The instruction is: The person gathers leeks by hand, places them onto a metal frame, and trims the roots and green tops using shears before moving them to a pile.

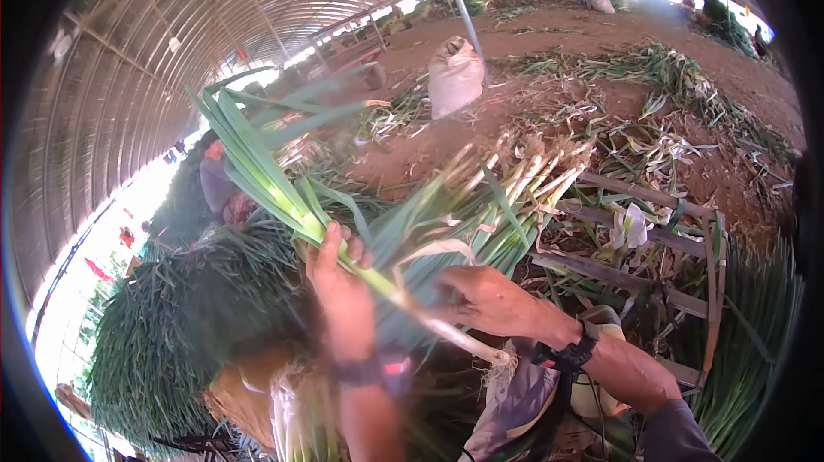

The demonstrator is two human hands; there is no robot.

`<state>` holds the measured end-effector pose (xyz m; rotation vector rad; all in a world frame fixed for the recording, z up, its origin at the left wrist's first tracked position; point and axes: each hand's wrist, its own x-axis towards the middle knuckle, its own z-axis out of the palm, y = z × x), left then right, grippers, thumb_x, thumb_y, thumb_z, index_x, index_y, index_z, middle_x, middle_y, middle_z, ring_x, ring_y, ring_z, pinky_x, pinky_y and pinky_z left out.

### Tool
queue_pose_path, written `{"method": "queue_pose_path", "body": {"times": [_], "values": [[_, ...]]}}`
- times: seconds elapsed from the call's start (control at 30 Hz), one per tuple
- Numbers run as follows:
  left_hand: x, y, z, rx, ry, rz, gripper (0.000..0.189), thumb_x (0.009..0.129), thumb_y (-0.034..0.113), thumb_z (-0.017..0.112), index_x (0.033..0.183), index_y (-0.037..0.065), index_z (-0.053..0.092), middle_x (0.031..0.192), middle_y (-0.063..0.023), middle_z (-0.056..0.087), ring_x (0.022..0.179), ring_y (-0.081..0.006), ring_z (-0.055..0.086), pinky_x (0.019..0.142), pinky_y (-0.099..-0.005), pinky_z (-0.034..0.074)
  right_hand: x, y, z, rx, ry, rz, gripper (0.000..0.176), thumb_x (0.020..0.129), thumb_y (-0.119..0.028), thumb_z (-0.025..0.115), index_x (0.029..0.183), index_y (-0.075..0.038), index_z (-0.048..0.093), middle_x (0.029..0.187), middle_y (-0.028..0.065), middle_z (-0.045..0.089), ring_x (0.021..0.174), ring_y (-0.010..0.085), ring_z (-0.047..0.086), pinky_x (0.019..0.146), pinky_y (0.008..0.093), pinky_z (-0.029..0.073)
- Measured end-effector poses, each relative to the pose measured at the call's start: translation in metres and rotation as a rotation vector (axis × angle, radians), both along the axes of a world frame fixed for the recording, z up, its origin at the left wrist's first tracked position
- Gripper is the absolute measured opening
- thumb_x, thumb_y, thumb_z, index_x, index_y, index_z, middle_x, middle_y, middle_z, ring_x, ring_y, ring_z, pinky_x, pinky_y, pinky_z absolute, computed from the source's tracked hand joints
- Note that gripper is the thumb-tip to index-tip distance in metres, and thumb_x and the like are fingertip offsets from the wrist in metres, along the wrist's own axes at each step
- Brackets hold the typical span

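Note:
My left hand is wrapped round a long green onion. Its green leaves fan out to the upper left, and its pale stem slants down to a tuft of roots at the lower right. Beside the lower stem is my right hand, its fingers curled and partly smeared by motion; what they pinch, if anything, is hidden. A pale, dry strip of leaf arches just above that hand. Behind both hands lies a pile of green onions with their root ends pointing to the upper right.
A large heap of green onions stands at the left, near another person. To the right are a wooden frame and more green onions. Farther back, a white sack stands against a metal pole; leaf scraps litter the soil.

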<state>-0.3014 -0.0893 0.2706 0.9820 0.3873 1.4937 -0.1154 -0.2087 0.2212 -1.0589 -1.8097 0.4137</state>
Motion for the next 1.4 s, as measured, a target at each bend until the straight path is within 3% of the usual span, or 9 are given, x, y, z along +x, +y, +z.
{"method": "queue_pose_path", "body": {"times": [0.2, 0.3, 0.43, 0.53, 0.63, 0.77, 0.87, 1.07, 1.4], "values": [[0.014, -0.005, -0.006, -0.015, -0.036, 0.231, 0.030, 0.100, 0.022, 0.064, 0.124, 0.006, 0.055, 0.109, -0.0086, 0.060, 0.087, -0.0222, 0.060, 0.078, -0.0382, 0.051, -0.007, -0.002, -0.054, -0.103, -0.056, -0.045, 0.036, 0.089, -0.027, 0.079, 0.105, 0.000, 0.060, 0.087, 0.0175, 0.067, 0.073, 0.0323, 0.069, 0.067, 0.0399, 0.056], [0.025, -0.017, 0.005, -0.138, -0.067, 0.084, 0.019, 0.102, 0.024, 0.064, 0.112, 0.009, 0.058, 0.100, -0.0067, 0.062, 0.092, -0.0224, 0.063, 0.084, -0.0431, 0.052, 0.015, -0.005, -0.028, 0.007, -0.065, -0.306, 0.030, 0.089, -0.020, 0.078, 0.104, -0.001, 0.061, 0.085, 0.0166, 0.066, 0.072, 0.0325, 0.069, 0.065, 0.0397, 0.055], [-0.001, -0.009, -0.051, 0.175, 0.886, 0.452, 0.035, 0.099, 0.027, 0.068, 0.123, 0.003, 0.059, 0.116, -0.0140, 0.063, 0.116, -0.0301, 0.059, 0.098, -0.0515, 0.047, 0.085, -0.013, 0.001, -0.022, -0.073, -0.207, 0.021, 0.088, -0.016, 0.078, 0.096, -0.001, 0.065, 0.078, 0.0170, 0.067, 0.069, 0.0329, 0.069, 0.063, 0.0411, 0.053], [0.017, -0.040, -0.047, 0.892, 1.329, 0.962, 0.045, 0.090, 0.023, 0.077, 0.127, 0.003, 0.060, 0.119, -0.0162, 0.064, 0.119, -0.0337, 0.058, 0.097, -0.0511, 0.047, 0.126, -0.026, -0.003, -0.040, -0.172, -0.179, 0.023, 0.086, -0.016, 0.079, 0.100, -0.001, 0.068, 0.079, 0.0183, 0.069, 0.070, 0.0352, 0.070, 0.063, 0.0427, 0.053], [0.040, -0.041, -0.050, 1.219, 1.464, 0.393, 0.048, 0.082, 0.016, 0.082, 0.124, 0.005, 0.062, 0.119, -0.0162, 0.065, 0.121, -0.0382, 0.055, 0.098, -0.0505, 0.045, 0.151, -0.042, -0.008, -0.074, -0.232, -0.157, 0.025, 0.085, -0.018, 0.079, 0.102, -0.003, 0.070, 0.083, 0.0189, 0.070, 0.076, 0.0367, 0.070, 0.067, 0.0447, 0.053], [0.076, -0.026, -0.096, 0.936, 1.511, -0.094, 0.041, 0.086, 0.013, 0.078, 0.123, 0.005, 0.062, 0.108, -0.0186, 0.069, 0.101, -0.0424, 0.065, 0.086, -0.0487, 0.052, 0.188, -0.065, -0.013, -0.152, -0.517, -0.343, 0.040, 0.085, -0.022, 0.078, 0.118, -0.005, 0.066, 0.100, 0.0172, 0.070, 0.094, 0.0359, 0.069, 0.077, 0.0460, 0.055], [0.114, -0.030, -0.095, 0.922, 1.498, -0.195, 0.036, 0.091, 0.017, 0.073, 0.122, 0.003, 0.065, 0.102, -0.0217, 0.071, 0.090, -0.0408, 0.069, 0.081, -0.0442, 0.055, 0.219, -0.091, -0.032, 0.236, -0.629, -0.613, 0.053, 0.083, -0.028, 0.079, 0.126, -0.003, 0.059, 0.127, 0.0161, 0.063, 0.113, 0.0344, 0.061, 0.087, 0.0439, 0.056], [0.185, 0.010, -0.150, 0.372, 1.458, -0.724, 0.032, 0.099, 0.024, 0.065, 0.119, -0.001, 0.065, 0.098, -0.0077, 0.073, 0.078, -0.0185, 0.071, 0.071, -0.0318, 0.056, 0.256, -0.200, -0.131, -0.301, -0.311, -1.101, 0.085, 0.075, -0.027, 0.086, 0.143, 0.003, 0.045, 0.139, 0.0221, 0.055, 0.129, 0.0402, 0.051, 0.107, 0.0477, 0.046], [0.287, 0.045, -0.287, 0.087, 1.119, -0.860, 0.030, 0.099, 0.022, 0.064, 0.121, 0.001, 0.061, 0.094, -0.0074, 0.070, 0.074, -0.0151, 0.069, 0.064, -0.0280, 0.057, 0.238, -0.245, -0.265, -0.600, -0.428, -1.392, 0.088, 0.074, -0.024, 0.080, 0.144, 0.011, 0.040, 0.139, 0.0269, 0.049, 0.131, 0.0444, 0.046, 0.111, 0.0494, 0.039]]}}
